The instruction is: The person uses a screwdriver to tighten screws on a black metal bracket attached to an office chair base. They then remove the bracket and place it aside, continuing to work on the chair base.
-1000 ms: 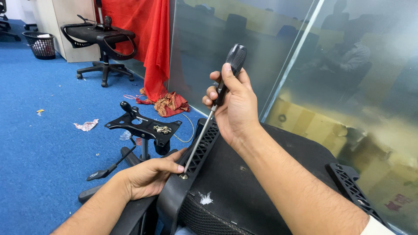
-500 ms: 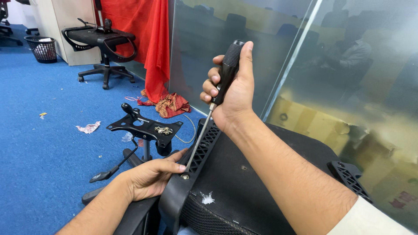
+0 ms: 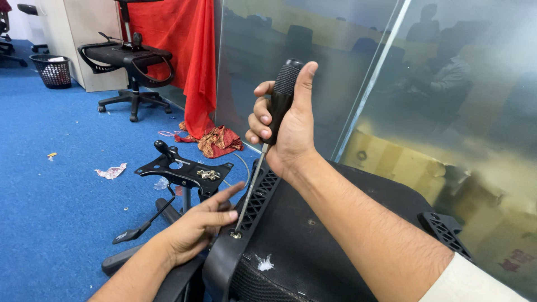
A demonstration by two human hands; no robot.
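Head view: right hand (image 3: pixel 285 126) grips screwdriver (image 3: pixel 263 145) on chair seat (image 3: pixel 313 240); left hand (image 3: pixel 196 229) rests loosely open beside it.

No packages, labels, signs or screens in view — none at all.

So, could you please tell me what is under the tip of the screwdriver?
The screwdriver tip sits on a small screw in the chair part's black plastic edge. The hole beneath is covered.

An office: blue carpet (image 3: pixel 50 207), swivel chair (image 3: pixel 131 64), glass partition (image 3: pixel 335 67), wastebasket (image 3: pixel 55 71).
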